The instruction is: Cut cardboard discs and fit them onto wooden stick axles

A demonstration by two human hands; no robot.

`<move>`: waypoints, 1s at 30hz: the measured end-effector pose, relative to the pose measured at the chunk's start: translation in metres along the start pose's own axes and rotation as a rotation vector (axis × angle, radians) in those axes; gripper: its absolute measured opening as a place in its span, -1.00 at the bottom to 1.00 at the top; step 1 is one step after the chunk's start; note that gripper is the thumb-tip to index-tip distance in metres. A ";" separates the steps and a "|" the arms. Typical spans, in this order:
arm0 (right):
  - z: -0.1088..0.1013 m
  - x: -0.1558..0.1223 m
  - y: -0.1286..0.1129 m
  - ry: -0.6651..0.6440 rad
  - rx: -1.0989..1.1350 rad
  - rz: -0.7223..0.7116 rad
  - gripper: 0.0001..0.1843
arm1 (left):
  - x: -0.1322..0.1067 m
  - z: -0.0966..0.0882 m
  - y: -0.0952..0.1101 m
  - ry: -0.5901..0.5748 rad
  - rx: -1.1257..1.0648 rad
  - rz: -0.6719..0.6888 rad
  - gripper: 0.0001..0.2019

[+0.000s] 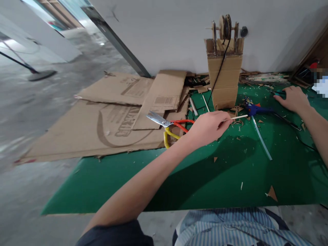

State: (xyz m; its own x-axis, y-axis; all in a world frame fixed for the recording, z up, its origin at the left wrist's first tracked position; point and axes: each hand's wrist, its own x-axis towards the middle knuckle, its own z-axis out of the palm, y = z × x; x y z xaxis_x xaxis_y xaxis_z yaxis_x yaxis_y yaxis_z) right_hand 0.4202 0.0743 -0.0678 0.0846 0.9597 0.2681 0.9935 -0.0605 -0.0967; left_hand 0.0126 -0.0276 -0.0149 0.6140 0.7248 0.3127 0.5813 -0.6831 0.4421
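My left hand (207,128) is stretched out over the green mat (205,177) and pinches a thin wooden stick (237,118) that points right. My right hand (293,98) lies at the far right of the mat, fingers curled on a small dark-green thing I cannot make out. Between my hands lies a blue glue gun (256,109) with its black cord. Behind it a cardboard tower (224,73) stands upright with a spool (225,27) and axle on top; a black cord hangs down its front.
Scissors (167,123) with red handles and a yellow-handled tool (170,136) lie left of my left hand. Flat cardboard sheets (102,126) cover the floor at left. A clear strip (261,138), cardboard scraps and a pile of sticks (266,78) litter the mat by the wall.
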 end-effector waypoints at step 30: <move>-0.040 -0.125 -0.240 -0.681 1.879 0.482 -0.53 | 0.000 -0.034 -0.004 0.461 -0.236 -0.174 -0.70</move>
State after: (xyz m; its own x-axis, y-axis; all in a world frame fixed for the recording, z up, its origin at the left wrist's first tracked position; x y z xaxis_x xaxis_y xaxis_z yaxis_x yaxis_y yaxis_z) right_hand 0.1743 -0.0422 -0.0401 -0.2175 0.9089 -0.3557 -0.4115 -0.4159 -0.8110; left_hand -0.0079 -0.0223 0.0121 0.1905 0.8260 0.5306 0.4852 -0.5490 0.6805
